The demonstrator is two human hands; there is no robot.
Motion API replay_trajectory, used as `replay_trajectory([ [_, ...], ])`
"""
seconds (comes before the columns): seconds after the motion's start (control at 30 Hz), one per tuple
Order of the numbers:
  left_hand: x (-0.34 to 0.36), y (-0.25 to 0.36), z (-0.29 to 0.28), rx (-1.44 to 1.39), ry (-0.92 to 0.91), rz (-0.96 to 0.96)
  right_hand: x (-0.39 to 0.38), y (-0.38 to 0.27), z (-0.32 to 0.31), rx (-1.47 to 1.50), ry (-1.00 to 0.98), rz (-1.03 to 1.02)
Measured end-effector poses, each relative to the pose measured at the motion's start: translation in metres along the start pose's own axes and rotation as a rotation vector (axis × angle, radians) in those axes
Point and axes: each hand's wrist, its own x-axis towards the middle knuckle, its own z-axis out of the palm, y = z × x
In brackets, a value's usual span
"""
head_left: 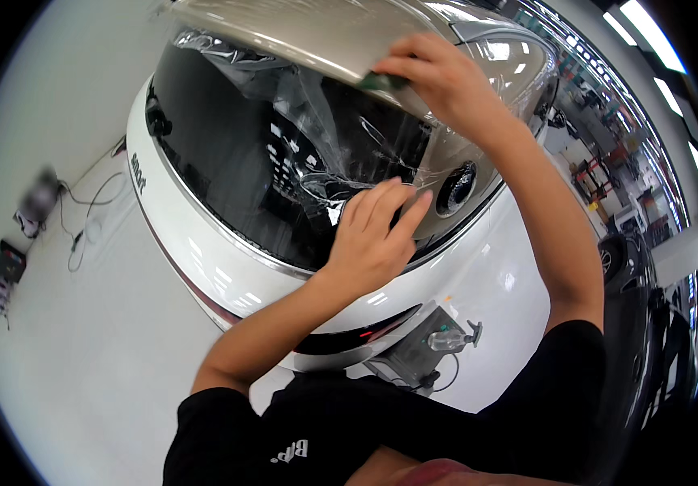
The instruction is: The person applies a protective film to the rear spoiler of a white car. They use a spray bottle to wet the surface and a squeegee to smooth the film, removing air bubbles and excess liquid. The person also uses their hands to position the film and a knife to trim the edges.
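Observation:
My right hand point(446, 85) grips a dark green squeegee point(377, 81) against the beige upper body panel point(300, 28) of a car's rear. Lower and toward the centre, my left hand point(373, 231) has its fingers apart, resting at or just over wrinkled clear film point(300, 113) that lies across the dark rear window point(219, 154); contact is hard to tell. A round black fitting point(456, 190) sits on the beige panel right of my left hand. The white bumper point(203, 259) curves below the window.
A grey box point(414, 344) with a clear spray bottle point(448, 340) stands below the bumper. Cords and small items point(9, 263) lie along the white wall point(49, 105) at the left. Workshop shelving point(592, 182) and a dark car point(640, 332) are at the right.

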Motion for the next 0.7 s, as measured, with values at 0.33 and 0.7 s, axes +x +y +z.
replay_trajectory([
  [0.33, -0.166, 0.031, -0.103, 0.284, -0.082, -0.651, -0.065, -0.028, -0.007, 0.071, 0.217, 0.219],
  [0.7, -0.249, -0.002, -0.209, 0.161, -0.086, -0.989, -0.070, -0.079, 0.004, 0.008, 0.117, 0.457],
])
